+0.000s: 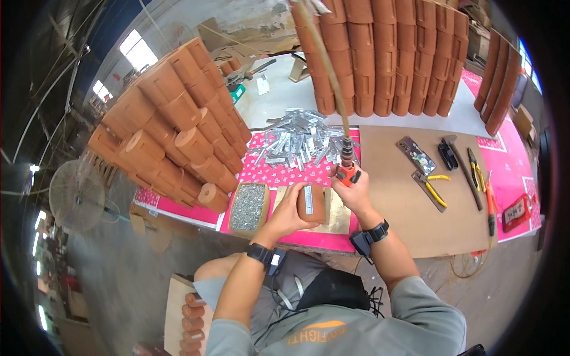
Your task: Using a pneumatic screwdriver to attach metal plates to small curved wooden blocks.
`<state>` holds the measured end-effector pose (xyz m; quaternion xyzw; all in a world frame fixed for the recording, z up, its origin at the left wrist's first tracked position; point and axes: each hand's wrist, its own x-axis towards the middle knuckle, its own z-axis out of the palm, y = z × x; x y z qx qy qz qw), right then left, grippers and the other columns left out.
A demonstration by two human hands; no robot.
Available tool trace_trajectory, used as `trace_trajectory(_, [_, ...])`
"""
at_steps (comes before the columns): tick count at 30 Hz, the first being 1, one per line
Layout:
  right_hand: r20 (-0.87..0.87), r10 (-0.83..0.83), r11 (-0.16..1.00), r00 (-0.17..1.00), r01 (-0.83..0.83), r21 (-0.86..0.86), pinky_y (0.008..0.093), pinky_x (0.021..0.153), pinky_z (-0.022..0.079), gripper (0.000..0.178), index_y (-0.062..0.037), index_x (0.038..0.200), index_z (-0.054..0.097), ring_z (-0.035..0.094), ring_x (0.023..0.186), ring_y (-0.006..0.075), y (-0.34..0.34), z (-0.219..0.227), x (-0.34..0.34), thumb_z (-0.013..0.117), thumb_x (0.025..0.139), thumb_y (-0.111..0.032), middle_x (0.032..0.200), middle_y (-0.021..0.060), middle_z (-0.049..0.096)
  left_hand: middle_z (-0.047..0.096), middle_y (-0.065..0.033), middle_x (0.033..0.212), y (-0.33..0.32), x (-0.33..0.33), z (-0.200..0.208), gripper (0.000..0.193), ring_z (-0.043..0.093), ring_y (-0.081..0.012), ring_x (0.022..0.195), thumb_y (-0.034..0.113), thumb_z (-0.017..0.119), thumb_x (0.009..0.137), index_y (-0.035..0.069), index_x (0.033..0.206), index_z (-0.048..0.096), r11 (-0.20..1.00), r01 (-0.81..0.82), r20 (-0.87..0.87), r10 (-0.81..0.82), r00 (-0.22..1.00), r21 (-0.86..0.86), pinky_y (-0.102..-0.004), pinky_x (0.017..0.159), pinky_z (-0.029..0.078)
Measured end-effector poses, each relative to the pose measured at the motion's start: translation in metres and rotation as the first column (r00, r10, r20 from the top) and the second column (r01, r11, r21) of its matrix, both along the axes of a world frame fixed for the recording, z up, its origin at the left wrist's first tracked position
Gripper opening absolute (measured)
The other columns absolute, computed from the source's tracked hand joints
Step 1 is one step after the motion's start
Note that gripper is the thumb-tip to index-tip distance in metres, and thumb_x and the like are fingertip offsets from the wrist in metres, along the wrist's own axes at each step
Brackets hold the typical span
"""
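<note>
Near the middle of the frame, left hand on a cylinder, right hand on a driver

Just below the centre of the frame, the left hand [288, 210] was curled around the left side of a brown cylinder [319, 210], with its thumb along the lower side and its fingers toward the top. On the cylinder lay a metal strip [309, 200], lengthwise. Just beside it, to the right, the right hand [356, 190] was closed around an orange driver [349, 174], from which a hose [332, 71] went up to the top edge. I cannot tell where the tip of the driver was, because it was hidden.

Under the cylinder there was a yellowish board [338, 218], placed upon a pink cloth [320, 240]. To the left of the board stood a box [266, 203], filled with small metal pieces [248, 206]. Above, at the centre, a heap of loose strips [297, 142] was spread on the cloth.

At the upper left and upper right rose two big stacks of similar cylinders, the left stack [178, 130] and the right stack [380, 65]. At the right of the frame, a cardboard sheet [415, 225] carried a phone [417, 155], a hammer [463, 172] and yellow-handled pliers [436, 191].
</note>
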<state>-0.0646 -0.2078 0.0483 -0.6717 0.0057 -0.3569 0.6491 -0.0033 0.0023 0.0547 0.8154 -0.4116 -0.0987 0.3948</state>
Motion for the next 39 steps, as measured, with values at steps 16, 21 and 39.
trace_trajectory(16, [-0.079,0.041,0.997,0.996,-0.036,0.065,0.0284,0.075,0.054,0.02,-0.0006,0.098,0.065,0.064,0.082,0.01,0.002,0.0,-0.008,0.069,0.079,0.001,0.09,0.0034,0.069,0.04,-0.0134,0.143,0.005,0.012,-0.034,0.066,0.038,-0.0241,0.138,0.025,0.069,0.096,0.003,0.148,0.035,0.987,0.042,-0.335,-0.092,0.938,-0.155,-0.0356,0.116,0.03])
trace_trajectory(21, [-0.126,0.057,0.997,0.99,-0.05,0.062,0.0285,0.075,0.054,0.018,-0.0006,0.096,0.065,0.064,0.08,0.0107,0.001,0.004,-0.011,0.069,0.078,0.002,0.089,0.0042,0.07,0.041,-0.0147,0.141,-0.001,0.009,-0.05,0.064,0.039,-0.0265,0.136,0.025,0.069,0.095,0.003,0.146,0.037,0.955,-0.015,-0.427,-0.118,0.897,-0.295,-0.0375,0.115,0.031])
trace_trajectory(39, [-0.182,0.034,0.986,0.983,-0.003,0.166,0.0275,0.066,0.054,0.02,0.0022,0.098,0.064,0.066,0.075,0.0135,0.001,0.005,-0.015,0.063,0.079,0.006,0.09,0.0092,0.068,0.043,-0.0197,0.132,-0.014,0.003,-0.036,0.049,0.041,-0.0372,0.129,0.023,0.061,0.096,0.004,0.138,0.042,0.956,-0.009,-0.292,-0.081,0.953,-0.292,-0.0457,0.112,0.032])
